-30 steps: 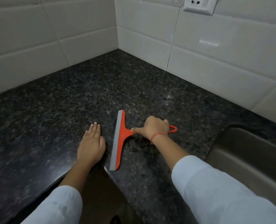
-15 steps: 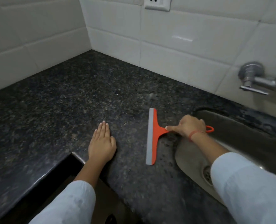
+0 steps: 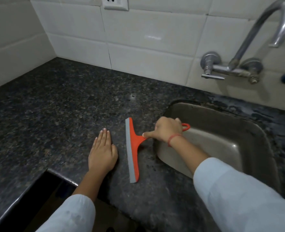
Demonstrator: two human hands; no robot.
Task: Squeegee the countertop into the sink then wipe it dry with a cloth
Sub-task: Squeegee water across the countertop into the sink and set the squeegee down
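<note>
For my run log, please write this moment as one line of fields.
stage: squeegeeing | right hand: gripping squeegee handle | left hand: flat on countertop | blade: near sink edge | cloth: not visible

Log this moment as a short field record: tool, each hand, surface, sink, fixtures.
tool: orange squeegee, grey blade edge down on the countertop, just left of the sink
right hand: right hand closed on the squeegee handle, index finger along its neck, red thread at the wrist
left hand: left hand flat on the countertop, left of the blade, not touching it
surface: dark speckled countertop
sink: steel sink, handle loop over its rim
fixtures: wall tap above sink; socket on tiles
cloth: none in view
</note>
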